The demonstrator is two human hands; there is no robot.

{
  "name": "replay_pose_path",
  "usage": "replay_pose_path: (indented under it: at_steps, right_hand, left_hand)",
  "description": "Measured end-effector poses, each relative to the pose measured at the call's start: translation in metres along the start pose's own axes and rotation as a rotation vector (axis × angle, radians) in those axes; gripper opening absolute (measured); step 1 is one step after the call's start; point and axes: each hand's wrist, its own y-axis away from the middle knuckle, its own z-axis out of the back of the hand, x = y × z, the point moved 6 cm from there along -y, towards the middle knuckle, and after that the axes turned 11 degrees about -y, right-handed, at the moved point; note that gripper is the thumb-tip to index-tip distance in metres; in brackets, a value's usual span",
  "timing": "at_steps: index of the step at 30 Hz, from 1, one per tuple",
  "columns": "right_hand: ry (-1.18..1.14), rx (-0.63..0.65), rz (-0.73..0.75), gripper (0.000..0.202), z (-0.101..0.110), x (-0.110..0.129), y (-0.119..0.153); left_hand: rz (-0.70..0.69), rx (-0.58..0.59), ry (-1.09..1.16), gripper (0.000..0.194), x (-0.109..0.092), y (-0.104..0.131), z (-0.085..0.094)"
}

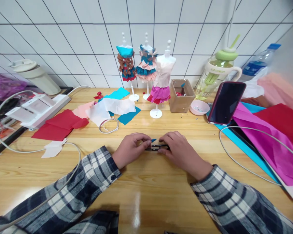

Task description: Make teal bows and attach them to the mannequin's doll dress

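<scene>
Between thumb and forefinger, my left hand (134, 148) pinches a small piece of dark teal paper or cloth (153, 140). Just below that piece lie black thread snips (158, 147), their blades pointing left toward my left fingertips. My right hand (179, 149) is closed around the rear of the snips, thumb on the near side and fingers on the far side. The tip of the snips is partly hidden by my left thumb. Beyond my hands stand three small white mannequins; the nearest mannequin (164, 71) wears a pale top and a magenta and red ruffled skirt.
At the back left lie red sheets (61, 125), white pieces and a coiled cable (109, 126). A cardboard box (182, 100), a pink bowl (199, 108), a drink jug (213, 76) and a propped phone (226, 102) stand right of the mannequins. Loose cables cross both sides.
</scene>
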Motion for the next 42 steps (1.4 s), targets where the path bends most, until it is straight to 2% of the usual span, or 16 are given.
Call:
replay_pose_path:
  at_steps: [4,7,9,13,15,19,26,38,42]
  right_hand:
    - [0.074,0.061,-0.107,0.007,-0.005,0.000,0.001]
    - [0.092,0.049,-0.264,0.008,0.004,-0.005,0.007]
    - [-0.027,0.010,-0.313,0.011,0.008,-0.009,0.011]
    - [-0.478,-0.035,-0.258,0.012,0.001,-0.008,0.010]
    - [-0.557,-0.036,-0.268,0.014,-0.005,-0.005,0.011]
    - [-0.561,0.021,-0.294,0.030,-0.014,0.007,0.014]
    - [-0.686,0.180,-0.291,0.026,-0.027,0.016,0.019]
    - [-0.663,0.214,-0.294,0.025,-0.027,0.018,0.018]
    - [-0.632,0.225,-0.298,0.025,-0.025,0.018,0.017]
  left_hand:
    - [0.072,-0.031,0.073,0.018,0.006,-0.001,0.003]
    - [0.107,-0.054,0.174,0.020,0.010,0.000,0.006]
    - [0.121,-0.047,0.253,0.022,0.012,0.000,0.006]
    - [0.146,-0.025,0.335,0.022,0.014,0.000,0.003]
    - [0.151,-0.032,0.366,0.021,0.014,0.000,0.003]
    - [0.138,-0.043,0.414,0.020,0.013,0.000,0.002]
    - [0.116,0.037,0.411,0.021,0.006,0.002,-0.003]
    - [0.059,0.066,0.294,0.018,0.005,0.003,-0.006]
    - [0.026,0.039,0.229,0.018,0.003,0.003,-0.004]
